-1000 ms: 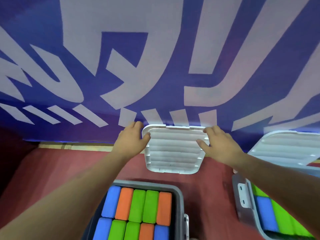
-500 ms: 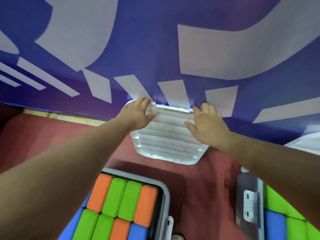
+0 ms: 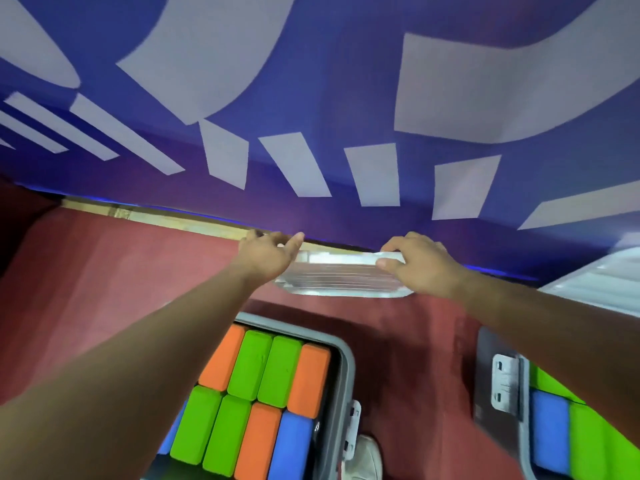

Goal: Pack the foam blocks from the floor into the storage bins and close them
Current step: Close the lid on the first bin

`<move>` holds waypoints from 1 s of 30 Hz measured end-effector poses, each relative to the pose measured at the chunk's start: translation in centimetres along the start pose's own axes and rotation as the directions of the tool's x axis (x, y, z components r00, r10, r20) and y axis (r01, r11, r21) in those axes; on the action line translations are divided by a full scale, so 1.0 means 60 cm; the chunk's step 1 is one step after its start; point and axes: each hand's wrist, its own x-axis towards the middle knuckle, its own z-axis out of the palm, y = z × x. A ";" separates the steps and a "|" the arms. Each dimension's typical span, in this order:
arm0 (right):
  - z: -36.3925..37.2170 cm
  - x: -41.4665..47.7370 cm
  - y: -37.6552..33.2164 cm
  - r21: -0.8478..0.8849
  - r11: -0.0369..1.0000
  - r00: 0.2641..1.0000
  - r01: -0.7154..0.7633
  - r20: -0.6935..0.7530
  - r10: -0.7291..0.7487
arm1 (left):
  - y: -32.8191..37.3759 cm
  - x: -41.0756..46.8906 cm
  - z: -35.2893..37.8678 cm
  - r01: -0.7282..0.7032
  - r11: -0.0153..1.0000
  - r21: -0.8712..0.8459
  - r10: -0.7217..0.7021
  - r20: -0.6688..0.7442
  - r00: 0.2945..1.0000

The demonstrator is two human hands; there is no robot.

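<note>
Lid (image 3: 341, 278): white ribbed plastic, seen almost edge-on and blurred. It is at mid-frame, in the air beyond the far rim of the grey bin (image 3: 343, 344) at lower centre. My left hand (image 3: 266, 254) grips its left end and my right hand (image 3: 420, 265) its right end, fingers (image 3: 398, 242) curled over the far edge, thumbs on the near side.

Judgement: light, stiff enough to carry flat, perhaps some flex between the hands. Smooth plastic, so hold both ends, not one corner.

Bin is packed with foam blocks (image 3: 263, 372) in orange, green and blue, side by side in two rows. Being soft, they should give a little under the lid.

Second bin (image 3: 485, 375), lower right, also holds blocks and is uncovered. Second lid (image 3: 602, 275) sits at the right edge of the frame.
</note>
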 end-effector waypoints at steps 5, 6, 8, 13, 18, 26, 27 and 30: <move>-0.006 -0.089 -0.077 -0.138 0.986 0.992 0.094 -0.071 -0.104 | -0.087 -0.074 -0.034 0.220 0.972 -0.087 -0.208 0.120 0.971; -0.006 -0.110 -0.096 -0.157 0.982 0.990 0.104 -0.079 -0.117 | -0.109 -0.090 -0.038 0.264 0.950 -0.166 -0.243 0.138 0.960; 0.000 -0.153 -0.137 -0.169 0.978 0.985 0.118 -0.106 -0.137 | -0.149 -0.133 -0.049 0.311 0.894 -0.323 -0.267 0.174 0.948; 0.039 -0.272 -0.239 -0.204 0.945 0.937 0.255 -0.187 -0.294 | -0.273 -0.256 -0.060 0.310 0.812 -0.495 -0.255 0.178 0.951; 0.130 -0.363 -0.328 -0.205 0.914 0.900 0.350 -0.195 -0.389 | -0.407 -0.393 -0.073 0.341 0.683 -0.646 -0.330 0.143 0.933; 0.342 -0.392 -0.413 0.488 0.806 0.882 -0.334 -0.139 0.450 | -0.527 -0.482 0.058 0.119 0.420 -0.900 -0.485 -0.112 0.867; 0.371 -0.381 -0.421 0.692 0.611 0.890 -0.383 0.100 0.445 | -0.529 -0.487 0.085 0.107 0.405 -0.908 -0.506 -0.125 0.853; 0.449 -0.351 -0.428 0.901 0.106 0.896 -0.420 0.394 0.203 | -0.519 -0.493 0.165 0.091 0.303 -0.949 -0.542 -0.093 0.835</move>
